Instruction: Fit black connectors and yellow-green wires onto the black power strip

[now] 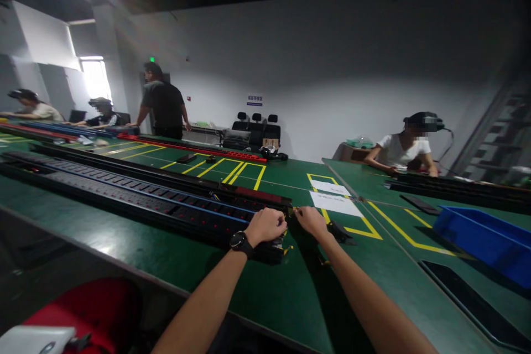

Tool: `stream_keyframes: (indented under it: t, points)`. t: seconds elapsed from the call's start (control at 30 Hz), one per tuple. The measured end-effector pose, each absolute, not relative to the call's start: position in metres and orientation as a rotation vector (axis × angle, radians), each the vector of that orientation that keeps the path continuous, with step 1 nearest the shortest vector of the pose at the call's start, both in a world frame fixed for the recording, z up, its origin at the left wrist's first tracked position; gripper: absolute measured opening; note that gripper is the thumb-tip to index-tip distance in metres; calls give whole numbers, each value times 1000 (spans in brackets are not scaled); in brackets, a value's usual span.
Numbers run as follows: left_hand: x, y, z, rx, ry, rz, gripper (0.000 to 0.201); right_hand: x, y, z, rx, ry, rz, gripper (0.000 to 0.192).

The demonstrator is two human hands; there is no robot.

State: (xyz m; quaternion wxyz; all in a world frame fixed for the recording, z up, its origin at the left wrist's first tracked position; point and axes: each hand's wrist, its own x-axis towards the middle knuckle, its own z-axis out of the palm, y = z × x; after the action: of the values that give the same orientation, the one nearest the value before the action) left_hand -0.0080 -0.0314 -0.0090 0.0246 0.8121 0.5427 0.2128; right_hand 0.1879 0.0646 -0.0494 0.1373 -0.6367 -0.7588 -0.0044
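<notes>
1. Closest in, at about eight o'clock from the wearer, is a rounded red surface (91, 304), with a white object (39, 340) at its near side.
2. The green table (265, 298) spans the front; a dark flat panel (468, 298) lies on it near three o'clock.
3. At twelve o'clock the left hand (267, 225), a black watch (239, 240) on its wrist, is curled over the right end of a long black assembly (166, 215); whether it grips anything is hidden.
4. Just beside it, slightly toward one o'clock, the right hand (312, 220) has its fingers drawn together near that same end; I cannot tell whether they pinch something.
5. The assembly, with blue strips and red dots along it, runs from the hands out toward ten o'clock.
6. A small black piece (342, 232) lies beside the right wrist; a blue bin (477, 243) stands at two o'clock.
7. Beyond the right hand, at one o'clock, are two white sheets (336, 204).
8. Farther off, one seated person (409, 149) is at one o'clock, a standing person (164, 102) at eleven.
9. Dark chairs (257, 127) stand against the far wall (332, 66) at twelve.
</notes>
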Motion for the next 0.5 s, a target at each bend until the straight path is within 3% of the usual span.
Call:
stream_keyframes:
  t: [0.1, 0.5]
  points:
    - [-7, -31, -10, 2515, 1691, 644, 23, 187, 67, -52, -1850, -2169, 41, 32]
    - [-8, -32, -10, 2522, 1668, 645, 24, 189, 59, -60, -1723, -2132, 101, 33]
